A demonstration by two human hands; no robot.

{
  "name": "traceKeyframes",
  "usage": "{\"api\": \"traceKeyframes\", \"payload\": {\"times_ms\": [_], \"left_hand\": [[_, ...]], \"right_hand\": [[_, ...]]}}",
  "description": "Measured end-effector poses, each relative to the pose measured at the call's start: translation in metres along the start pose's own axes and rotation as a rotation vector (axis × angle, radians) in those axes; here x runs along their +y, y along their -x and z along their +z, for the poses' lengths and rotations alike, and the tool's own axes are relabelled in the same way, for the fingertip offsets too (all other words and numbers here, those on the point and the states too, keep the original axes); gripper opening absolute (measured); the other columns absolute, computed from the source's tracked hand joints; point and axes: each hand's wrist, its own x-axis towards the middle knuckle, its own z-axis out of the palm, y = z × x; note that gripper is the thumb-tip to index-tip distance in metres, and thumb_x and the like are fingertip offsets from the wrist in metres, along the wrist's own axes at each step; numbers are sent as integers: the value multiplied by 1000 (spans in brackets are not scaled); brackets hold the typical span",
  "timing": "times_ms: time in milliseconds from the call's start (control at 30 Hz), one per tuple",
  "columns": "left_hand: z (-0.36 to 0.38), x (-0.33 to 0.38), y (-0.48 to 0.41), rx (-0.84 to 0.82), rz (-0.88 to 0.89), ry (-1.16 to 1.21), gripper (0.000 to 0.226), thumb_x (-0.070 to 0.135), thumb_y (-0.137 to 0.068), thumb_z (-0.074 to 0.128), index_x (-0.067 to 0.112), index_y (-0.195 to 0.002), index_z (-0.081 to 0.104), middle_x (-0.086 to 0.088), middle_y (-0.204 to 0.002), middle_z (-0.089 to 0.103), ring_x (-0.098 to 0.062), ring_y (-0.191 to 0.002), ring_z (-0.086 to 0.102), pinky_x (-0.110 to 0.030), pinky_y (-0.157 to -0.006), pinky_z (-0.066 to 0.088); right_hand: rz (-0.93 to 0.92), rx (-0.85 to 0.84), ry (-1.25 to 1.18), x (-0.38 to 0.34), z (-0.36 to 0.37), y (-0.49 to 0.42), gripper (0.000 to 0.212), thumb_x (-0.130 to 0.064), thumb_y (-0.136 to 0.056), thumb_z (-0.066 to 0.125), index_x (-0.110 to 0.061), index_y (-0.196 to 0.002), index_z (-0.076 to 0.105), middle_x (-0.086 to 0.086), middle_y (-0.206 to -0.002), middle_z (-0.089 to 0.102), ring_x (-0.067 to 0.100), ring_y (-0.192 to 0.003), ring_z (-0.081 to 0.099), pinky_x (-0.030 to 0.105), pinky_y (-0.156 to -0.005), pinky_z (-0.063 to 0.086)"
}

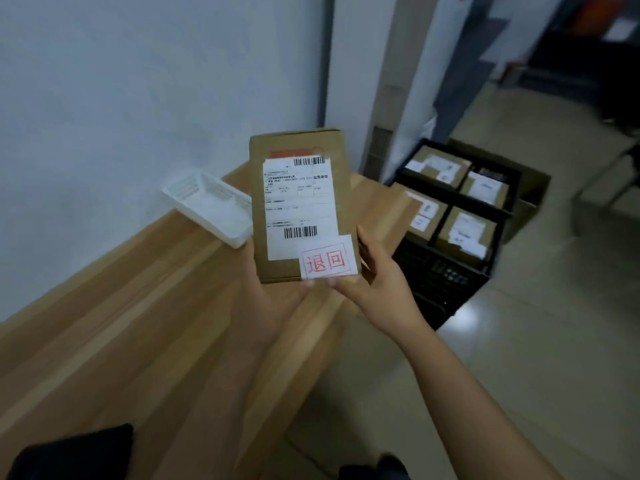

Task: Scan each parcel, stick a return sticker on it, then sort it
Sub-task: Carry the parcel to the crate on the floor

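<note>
I hold the parcel (298, 202) upright above the table's (138, 306) far end, left hand (263, 292) cupping its base, right hand (377, 271) gripping its right edge; the return sticker (327, 259) sits at that corner (beside my thumb); a sliding grip might peel it.

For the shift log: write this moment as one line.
stage: stickered, unsorted | cardboard parcel: held upright | left hand: grips lower left | right hand: grips lower right | return sticker: lower-right corner | black crate: holds other parcels
</note>
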Motion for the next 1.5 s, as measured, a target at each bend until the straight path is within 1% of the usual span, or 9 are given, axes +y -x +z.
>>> {"api": "traceKeyframes", "payload": {"times_ms": [133, 300, 400, 567, 767, 900, 1033, 1200, 1500], "left_hand": [[82, 44, 10, -125, 81, -7, 107, 61, -67, 77, 29, -151, 19, 14, -153, 29, -5, -139, 29, -45, -111, 36], [187, 100, 39, -300, 204, 115, 87, 34, -71, 83, 38, -140, 30, 32, -134, 42, 17, -125, 37, -7, -102, 33], [248, 126, 57, -361, 212, 165, 86, 33, -71, 82, 37, -140, 32, 23, -136, 47, 11, -127, 40, -7, -101, 35], [344, 158, 76, -348, 194, 143, 96, 41, -69, 81, 25, -148, 27, 12, -146, 41, -5, -135, 37, -41, -110, 40], [434, 188, 68, -344, 176, 106, 92, 29, -70, 84, 29, -142, 27, 17, -139, 38, 0, -130, 35, -9, -98, 35], [488, 187, 35, -347, 162, 89, 93, 30, -70, 84, 26, -143, 28, 17, -139, 36, 0, -130, 35, -10, -96, 38], [540, 179, -21, -298, 107, 82, 100, 33, -69, 84, 22, -148, 24, 10, -144, 38, -3, -131, 36, -19, -101, 40], [600, 174, -120, -226, 49, 100, 97, 33, -68, 85, 25, -145, 27, 11, -137, 42, -1, -123, 43, -27, -97, 48], [667, 169, -259, 13, -65, 52, 92, 29, -68, 86, 36, -139, 28, 35, -116, 36, 23, -103, 41, -1, -66, 39]], "right_hand": [[33, 239, 36, 6, -87, 43, 87, -19, -80, 78, -35, -149, 29, -20, -139, 50, 0, -131, 44, 37, -109, 42], [83, 442, 73, 26, -188, 92, 86, -14, -81, 76, -48, -143, 28, -34, -129, 52, -9, -124, 47, 34, -106, 45], [103, 493, 81, 43, -248, 110, 84, -15, -82, 76, -49, -142, 28, -43, -119, 50, -11, -121, 48, 31, -103, 47], [105, 481, 105, 74, -348, 116, 88, -18, -81, 77, -37, -150, 26, -22, -139, 50, 2, -131, 44, 40, -107, 44], [135, 477, 81, 107, -436, 94, 89, -17, -81, 77, -38, -150, 25, -21, -138, 50, 1, -130, 44, 33, -104, 46], [160, 444, 81, 134, -478, 50, 87, -16, -81, 77, -38, -149, 26, -20, -138, 49, -13, -118, 44, 2, -77, 43], [157, 401, 100, 155, -517, -21, 84, -17, -81, 77, -42, -145, 29, -15, -140, 44, -4, -123, 41, 11, -90, 38], [141, 295, 60, 165, -565, -139, 81, -7, -82, 75, -51, -130, 27, -18, -129, 44, -29, -95, 40, -5, -67, 39], [124, 38, 35, 186, -616, -329, 74, -6, -83, 73, -46, -128, 31, -19, -118, 48, -10, -105, 47, 0, -64, 43]]}}
